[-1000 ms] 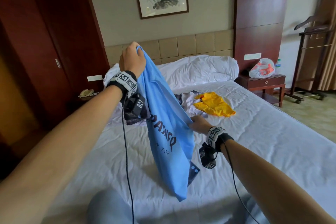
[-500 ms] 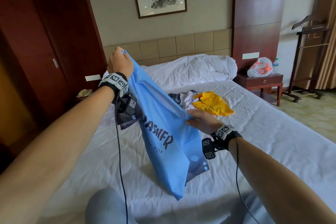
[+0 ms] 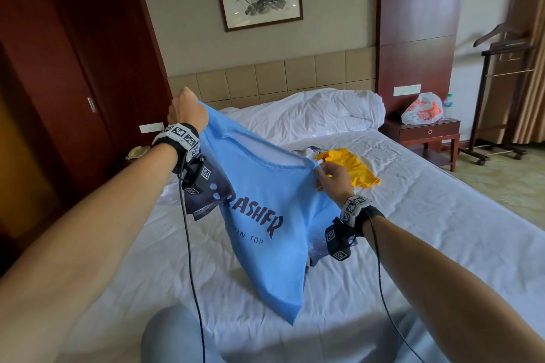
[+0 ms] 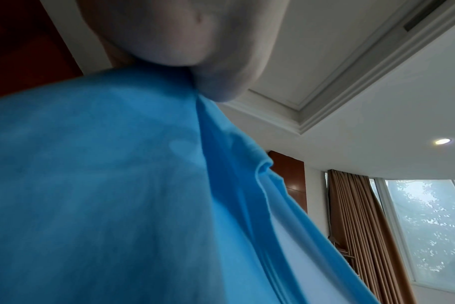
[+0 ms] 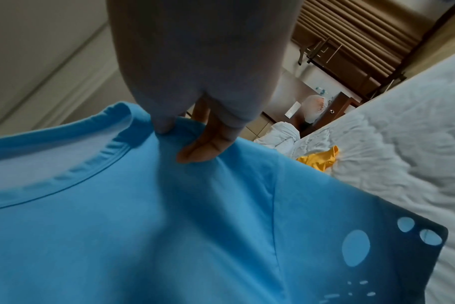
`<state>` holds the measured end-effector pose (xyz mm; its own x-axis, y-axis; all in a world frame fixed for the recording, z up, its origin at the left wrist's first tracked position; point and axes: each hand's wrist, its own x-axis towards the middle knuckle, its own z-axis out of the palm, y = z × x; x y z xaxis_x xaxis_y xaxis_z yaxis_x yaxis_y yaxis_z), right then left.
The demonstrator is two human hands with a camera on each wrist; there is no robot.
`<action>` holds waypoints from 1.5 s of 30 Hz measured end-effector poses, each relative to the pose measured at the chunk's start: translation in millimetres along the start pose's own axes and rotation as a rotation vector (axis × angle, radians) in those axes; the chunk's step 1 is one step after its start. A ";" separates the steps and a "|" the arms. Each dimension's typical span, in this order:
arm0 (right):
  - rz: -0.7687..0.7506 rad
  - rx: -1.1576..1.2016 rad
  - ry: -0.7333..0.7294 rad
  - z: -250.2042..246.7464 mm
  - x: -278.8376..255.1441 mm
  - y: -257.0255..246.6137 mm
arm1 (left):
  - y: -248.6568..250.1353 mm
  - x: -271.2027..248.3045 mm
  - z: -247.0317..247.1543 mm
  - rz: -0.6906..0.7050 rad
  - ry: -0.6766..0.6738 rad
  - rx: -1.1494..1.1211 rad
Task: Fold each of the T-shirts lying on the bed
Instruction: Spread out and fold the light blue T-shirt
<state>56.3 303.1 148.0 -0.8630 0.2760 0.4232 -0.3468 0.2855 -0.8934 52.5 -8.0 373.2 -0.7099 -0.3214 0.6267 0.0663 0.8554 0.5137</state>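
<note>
Change: right hand shifted from side seam up to collar; blue T-shirt now spread. Both grips pinch shoulders, left hand at 11 o'clock. Ready for laying on bed.

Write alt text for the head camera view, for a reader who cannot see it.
A person holds up a light blue T-shirt over a white bed, the left hand gripping one shoulder, the right hand pinching the other beside the collar. A yellow T-shirt lies crumpled farther up the bed.

Matt cloth T-shirt (soft), glossy wood panel
</note>
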 end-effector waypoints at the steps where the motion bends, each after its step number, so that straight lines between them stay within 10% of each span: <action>1: 0.002 -0.011 0.014 -1.2 2.0 -1.2 | -2.5 4.0 1.3 -0.013 -0.039 0.021; 23: 0.070 -0.068 0.288 -31.7 34.5 -47.5 | -20.6 -4.4 19.8 0.223 -0.703 0.125; 45: -0.257 0.138 0.652 -62.4 52.0 -192.3 | 52.4 -6.2 -24.4 0.290 0.210 -0.469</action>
<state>101.0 319.8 351.2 -0.3674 0.7203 0.5884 -0.5906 0.3080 -0.7459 77.5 28.9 410.6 -0.4654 -0.2153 0.8585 0.5738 0.6651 0.4778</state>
